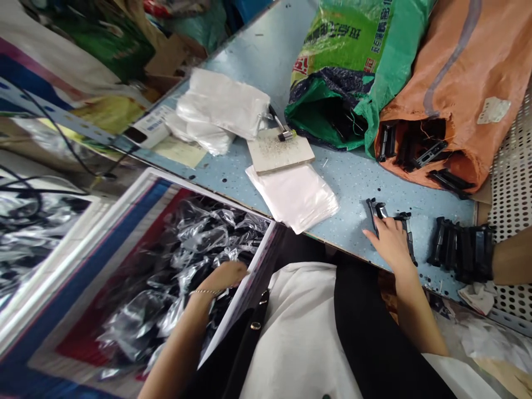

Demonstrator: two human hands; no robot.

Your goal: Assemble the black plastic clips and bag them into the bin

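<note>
Green woven sack (336, 61): large dark Chinese characters across the upper face, creased and tilted, not exactly legible.

Orange woven sack (453, 66): no print legible.

White paper label (493, 110), on the orange sack: writing too small to read.

White printed card (152, 124), on the table edge: small dark print, illegible.

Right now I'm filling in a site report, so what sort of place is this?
Probably a small workshop packing plastic parts: an orange woven sack holds black plastic parts like those on the speckled blue workbench, a carton holds parts in clear bags, and a stack of clear plastic bags lies nearby.
</note>
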